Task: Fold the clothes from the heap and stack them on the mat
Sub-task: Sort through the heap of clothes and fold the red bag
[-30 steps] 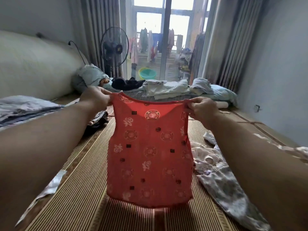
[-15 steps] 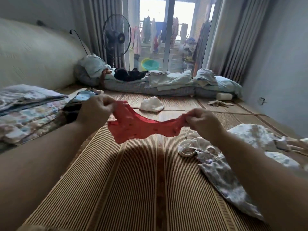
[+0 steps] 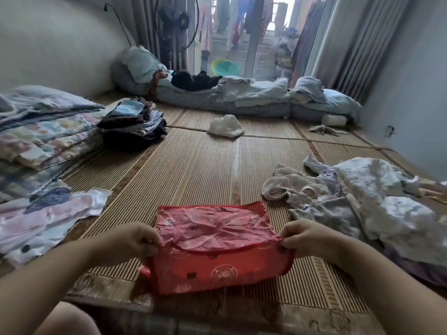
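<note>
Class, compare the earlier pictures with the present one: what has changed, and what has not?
The red top, first held up hanging in the air, has been swung down and now lies spread on the mat. The left hand and right hand took nothing new and let nothing go: each still pinches a shoulder. The loose heap and folded stack stayed put.

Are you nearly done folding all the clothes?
Not yet. Done: a folded stack sits on the mat at the left. In hand: the left hand and right hand pinch the red top, laid on the mat. Left: the rumpled heap on the right, and a white piece farther back.
</note>
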The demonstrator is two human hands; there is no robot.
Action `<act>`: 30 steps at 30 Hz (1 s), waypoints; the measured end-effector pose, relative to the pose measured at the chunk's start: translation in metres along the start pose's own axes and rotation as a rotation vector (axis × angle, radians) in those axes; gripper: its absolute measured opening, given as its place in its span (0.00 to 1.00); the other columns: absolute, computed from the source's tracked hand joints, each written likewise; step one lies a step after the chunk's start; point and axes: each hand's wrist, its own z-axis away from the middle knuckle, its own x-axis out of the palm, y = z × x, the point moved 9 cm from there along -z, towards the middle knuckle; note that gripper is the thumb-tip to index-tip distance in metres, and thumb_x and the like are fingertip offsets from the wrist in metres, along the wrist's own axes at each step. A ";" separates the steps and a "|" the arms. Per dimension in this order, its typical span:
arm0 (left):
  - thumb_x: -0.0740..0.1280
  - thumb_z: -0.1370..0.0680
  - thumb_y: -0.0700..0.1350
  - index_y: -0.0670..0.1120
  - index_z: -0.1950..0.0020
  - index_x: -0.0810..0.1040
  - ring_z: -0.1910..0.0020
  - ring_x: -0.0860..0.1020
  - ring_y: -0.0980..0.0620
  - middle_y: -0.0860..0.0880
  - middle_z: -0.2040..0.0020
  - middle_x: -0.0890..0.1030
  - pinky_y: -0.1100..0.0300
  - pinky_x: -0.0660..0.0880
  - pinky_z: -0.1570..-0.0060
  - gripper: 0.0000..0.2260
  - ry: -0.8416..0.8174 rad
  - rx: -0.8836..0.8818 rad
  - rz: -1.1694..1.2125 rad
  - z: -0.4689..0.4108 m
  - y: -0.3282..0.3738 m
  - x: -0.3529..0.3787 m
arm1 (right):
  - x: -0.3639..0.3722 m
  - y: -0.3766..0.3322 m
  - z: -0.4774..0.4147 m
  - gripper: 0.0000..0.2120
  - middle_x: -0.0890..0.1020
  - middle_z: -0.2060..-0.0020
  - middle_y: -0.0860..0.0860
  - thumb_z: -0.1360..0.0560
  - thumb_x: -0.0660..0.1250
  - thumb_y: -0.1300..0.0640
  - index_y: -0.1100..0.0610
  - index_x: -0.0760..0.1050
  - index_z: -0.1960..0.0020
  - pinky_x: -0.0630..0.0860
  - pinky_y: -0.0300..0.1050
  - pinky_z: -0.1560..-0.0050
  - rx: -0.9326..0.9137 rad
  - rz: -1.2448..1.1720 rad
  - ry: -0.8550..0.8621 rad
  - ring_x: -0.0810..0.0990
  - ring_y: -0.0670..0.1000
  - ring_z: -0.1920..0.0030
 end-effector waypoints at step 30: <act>0.44 0.27 0.73 0.64 0.25 0.37 0.24 0.37 0.56 0.57 0.23 0.36 0.43 0.42 0.27 0.34 -0.014 -0.188 -0.804 -0.090 -0.080 0.004 | 0.083 0.047 -0.103 0.49 0.34 0.24 0.56 0.38 0.36 0.18 0.42 0.35 0.24 0.33 0.70 0.33 0.253 0.876 0.336 0.32 0.64 0.26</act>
